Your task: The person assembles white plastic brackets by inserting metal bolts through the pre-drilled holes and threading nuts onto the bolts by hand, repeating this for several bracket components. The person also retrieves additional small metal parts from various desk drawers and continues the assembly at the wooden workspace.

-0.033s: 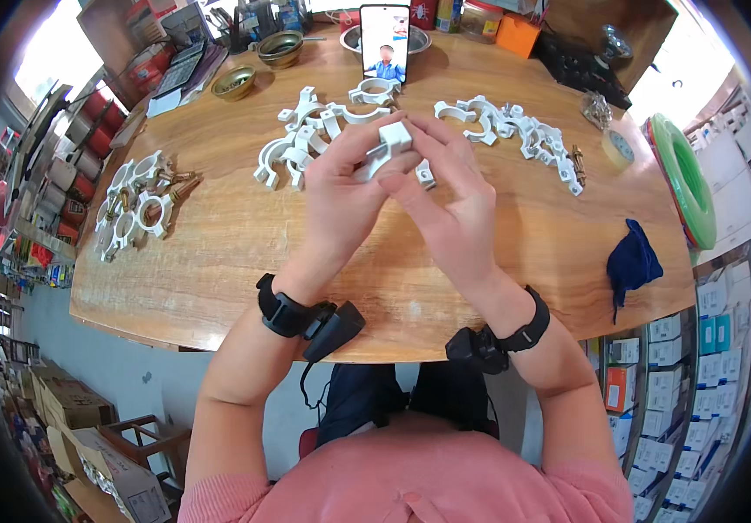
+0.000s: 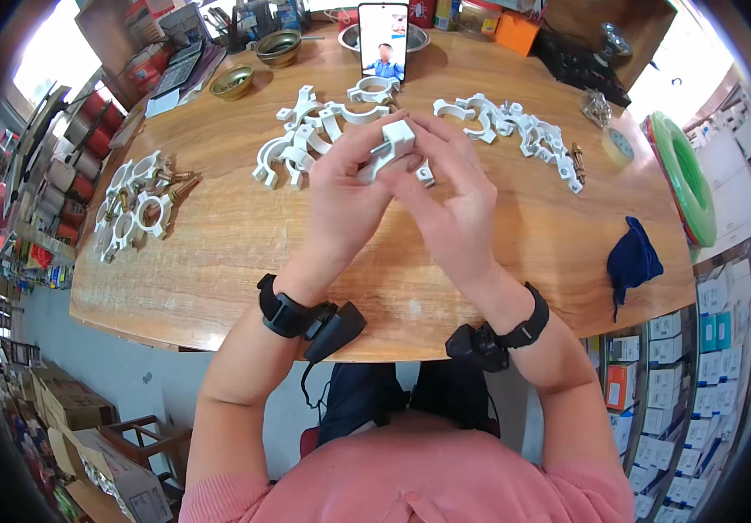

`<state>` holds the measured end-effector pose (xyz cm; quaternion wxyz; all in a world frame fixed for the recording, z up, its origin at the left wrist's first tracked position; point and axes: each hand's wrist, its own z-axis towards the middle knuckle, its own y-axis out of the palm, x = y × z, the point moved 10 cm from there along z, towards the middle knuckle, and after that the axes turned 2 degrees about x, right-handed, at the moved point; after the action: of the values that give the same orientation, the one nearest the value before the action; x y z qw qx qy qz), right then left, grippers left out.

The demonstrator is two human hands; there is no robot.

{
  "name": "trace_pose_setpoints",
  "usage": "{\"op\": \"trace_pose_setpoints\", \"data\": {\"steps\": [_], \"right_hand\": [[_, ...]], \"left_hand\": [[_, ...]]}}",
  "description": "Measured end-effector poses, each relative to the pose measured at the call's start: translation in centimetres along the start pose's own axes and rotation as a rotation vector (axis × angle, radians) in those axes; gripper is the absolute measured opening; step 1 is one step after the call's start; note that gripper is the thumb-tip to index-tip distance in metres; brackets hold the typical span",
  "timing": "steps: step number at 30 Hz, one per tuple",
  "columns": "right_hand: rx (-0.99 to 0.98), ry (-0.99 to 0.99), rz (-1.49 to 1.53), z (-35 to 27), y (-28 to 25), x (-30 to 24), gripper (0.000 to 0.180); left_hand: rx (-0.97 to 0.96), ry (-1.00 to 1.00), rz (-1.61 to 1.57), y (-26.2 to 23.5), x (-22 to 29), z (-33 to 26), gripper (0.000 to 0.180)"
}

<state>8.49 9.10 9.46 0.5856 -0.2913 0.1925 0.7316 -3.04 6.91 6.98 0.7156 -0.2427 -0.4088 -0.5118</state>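
Over the middle of the table, my left hand [image 2: 346,196] and my right hand [image 2: 452,205] meet around a white plastic pipe clamp piece [image 2: 399,137]. Fingers of both hands are closed on it, and its block-shaped end shows above my thumbs. The rest of the piece is mostly hidden by my fingers. Just beyond my left hand lies a loose group of white half-ring clamp pieces [image 2: 302,106]. Another small white piece [image 2: 425,174] rests beside my right hand, partly covered by it.
Assembled white clamps [image 2: 153,209] with brass-coloured bolts lie at left. More half-rings [image 2: 528,131] and bolts [image 2: 578,161] are at right, near a tape roll [image 2: 618,146] and dark blue pouch [image 2: 633,261]. A phone [image 2: 383,44] stands at the back, brass bowls [image 2: 233,82] left of it.
The clamp piece and my fingers around it have shifted very slightly. Everything on the table lies as before.
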Motion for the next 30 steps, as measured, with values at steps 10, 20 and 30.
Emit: {"op": "trace_pose_setpoints", "data": {"steps": [10, 20, 30], "right_hand": [[-0.053, 0.306, 0.327, 0.5, 0.1, 2.8, 0.023], [-0.139, 0.297, 0.110, 1.9, -0.3, 4.0, 0.028], [-0.687, 0.508, -0.717, 1.1, -5.7, 12.0, 0.018]], "left_hand": [[-0.009, -0.188, -0.238, -0.6, -2.0, 0.5, 0.025], [-0.025, -0.476, -0.495, 0.2, -4.4, -0.3, 0.027], [0.012, -0.849, -0.562, 1.1, -8.1, -2.6, 0.020]]}}
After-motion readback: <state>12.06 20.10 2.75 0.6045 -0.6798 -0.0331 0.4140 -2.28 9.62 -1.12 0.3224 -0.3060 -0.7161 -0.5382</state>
